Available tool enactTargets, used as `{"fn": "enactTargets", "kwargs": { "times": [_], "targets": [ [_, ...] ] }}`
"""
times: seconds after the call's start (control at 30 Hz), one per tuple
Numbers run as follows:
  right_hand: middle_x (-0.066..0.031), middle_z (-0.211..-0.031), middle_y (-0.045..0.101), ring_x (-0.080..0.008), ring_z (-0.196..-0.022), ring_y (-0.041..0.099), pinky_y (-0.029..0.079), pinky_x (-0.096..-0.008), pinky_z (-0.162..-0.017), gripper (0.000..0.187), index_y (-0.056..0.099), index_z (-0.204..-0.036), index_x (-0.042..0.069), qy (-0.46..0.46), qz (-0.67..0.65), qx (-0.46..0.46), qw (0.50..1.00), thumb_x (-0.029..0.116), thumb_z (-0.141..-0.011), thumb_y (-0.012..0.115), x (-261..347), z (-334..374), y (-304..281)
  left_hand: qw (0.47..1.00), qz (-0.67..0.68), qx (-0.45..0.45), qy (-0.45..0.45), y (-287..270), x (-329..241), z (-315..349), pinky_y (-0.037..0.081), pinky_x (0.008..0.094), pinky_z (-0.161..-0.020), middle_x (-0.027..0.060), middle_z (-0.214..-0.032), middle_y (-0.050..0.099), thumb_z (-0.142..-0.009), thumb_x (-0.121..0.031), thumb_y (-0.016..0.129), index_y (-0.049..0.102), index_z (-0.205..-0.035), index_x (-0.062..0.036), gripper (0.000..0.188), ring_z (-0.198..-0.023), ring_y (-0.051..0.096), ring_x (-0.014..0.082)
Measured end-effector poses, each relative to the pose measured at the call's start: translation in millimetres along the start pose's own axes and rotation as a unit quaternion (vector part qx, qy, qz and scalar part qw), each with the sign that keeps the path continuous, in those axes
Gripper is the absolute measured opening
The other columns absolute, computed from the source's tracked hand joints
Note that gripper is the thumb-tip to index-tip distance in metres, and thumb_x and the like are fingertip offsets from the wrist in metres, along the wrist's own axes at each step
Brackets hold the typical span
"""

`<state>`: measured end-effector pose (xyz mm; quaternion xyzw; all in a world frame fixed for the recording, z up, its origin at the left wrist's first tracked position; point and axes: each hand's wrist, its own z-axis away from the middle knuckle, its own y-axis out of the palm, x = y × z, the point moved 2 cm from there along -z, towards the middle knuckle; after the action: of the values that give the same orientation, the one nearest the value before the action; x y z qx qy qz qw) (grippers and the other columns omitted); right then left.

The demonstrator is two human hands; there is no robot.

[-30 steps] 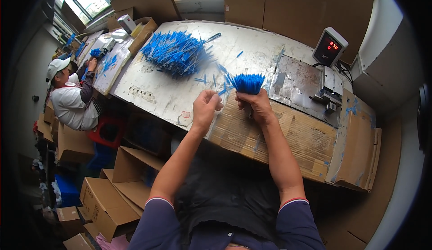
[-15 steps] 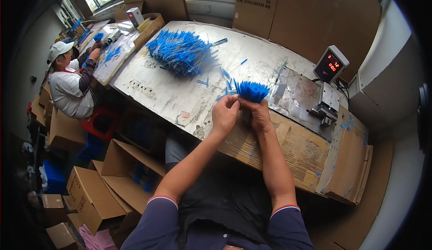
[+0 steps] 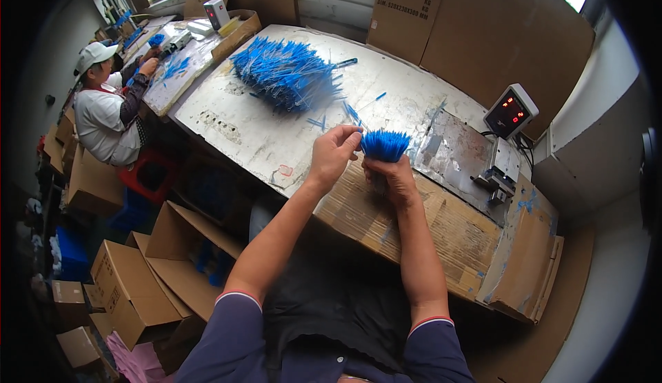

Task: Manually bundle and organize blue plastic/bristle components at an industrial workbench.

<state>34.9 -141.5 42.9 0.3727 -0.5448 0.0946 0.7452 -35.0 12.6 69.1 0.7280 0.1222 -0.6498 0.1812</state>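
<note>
1. My right hand is wrapped around the blue bundle below its tips, probably to keep the strands together.
2. My left hand has thumb and forefinger close together; I cannot tell whether they pinch a strand.
3. The bundle fans out from my right hand, just right of my left.
4. The blue pile lies beyond, leftward, likely placed within reach.
</note>
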Motion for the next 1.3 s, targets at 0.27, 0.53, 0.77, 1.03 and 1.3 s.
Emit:
{"fn": "enactTargets", "kwargs": {
  "times": [0.27,0.53,0.77,1.03,1.3],
  "targets": [
    [-0.0083,-0.080,0.071,-0.0170,-0.062,0.067,0.053,-0.0314,-0.052,0.022,0.072,-0.100,0.001,-0.034,0.023,0.034,0.999,0.003,-0.080,0.082,1.8,6.3,8.4,0.993,0.093,-0.002,-0.070,-8.4,17.6,2.0,0.054,0.0251,-0.065,0.0050,-0.086,0.070,-0.101,-0.017,0.069,0.068,-0.105,0.0018,0.019,-0.072,0.065,0.0107],
    [-0.0109,-0.082,0.070,-0.0176,-0.065,0.067,0.057,-0.0320,-0.058,0.014,0.068,-0.097,-0.001,-0.042,-0.066,-0.033,0.996,0.003,-0.084,0.073,9.7,7.7,-8.9,0.998,-0.001,0.034,-0.053,-21.0,0.2,-21.7,0.056,0.0258,-0.066,0.0065,-0.093,0.072,-0.103,-0.020,0.066,0.067,-0.114,0.0017,0.025,-0.077,0.068,0.0116],
    [-0.0123,-0.084,0.072,-0.0172,-0.067,0.068,0.058,-0.0329,-0.058,0.011,0.069,-0.095,-0.003,-0.112,-0.196,-0.081,0.971,0.002,-0.085,0.071,11.4,-11.3,-39.1,0.884,-0.461,-0.024,0.070,-55.4,27.3,-89.8,0.055,0.0325,-0.069,0.0058,-0.096,0.074,-0.094,-0.014,0.070,0.073,-0.108,-0.0076,0.015,-0.077,0.069,0.0159],
    [-0.0127,-0.083,0.072,-0.0180,-0.066,0.069,0.059,-0.0334,-0.057,0.011,0.069,-0.096,-0.003,-0.089,-0.194,-0.134,0.968,0.001,-0.085,0.071,3.7,-14.2,-43.2,0.724,-0.629,0.084,0.268,-28.1,35.2,-108.1,0.055,0.0428,-0.086,0.0106,-0.107,0.066,-0.091,-0.004,0.057,0.070,-0.102,-0.0107,0.018,-0.102,0.066,0.0315],
    [-0.0127,-0.083,0.073,-0.0178,-0.065,0.070,0.060,-0.0334,-0.056,0.010,0.070,-0.095,-0.003,-0.077,-0.166,-0.140,0.973,0.000,-0.085,0.071,0.6,-14.9,-43.5,0.650,-0.625,0.125,0.414,-40.7,26.3,-108.4,0.056,0.0384,-0.079,0.0100,-0.107,0.064,-0.087,0.000,0.056,0.064,-0.099,-0.0076,0.016,-0.097,0.066,0.0294]
  ]
}}
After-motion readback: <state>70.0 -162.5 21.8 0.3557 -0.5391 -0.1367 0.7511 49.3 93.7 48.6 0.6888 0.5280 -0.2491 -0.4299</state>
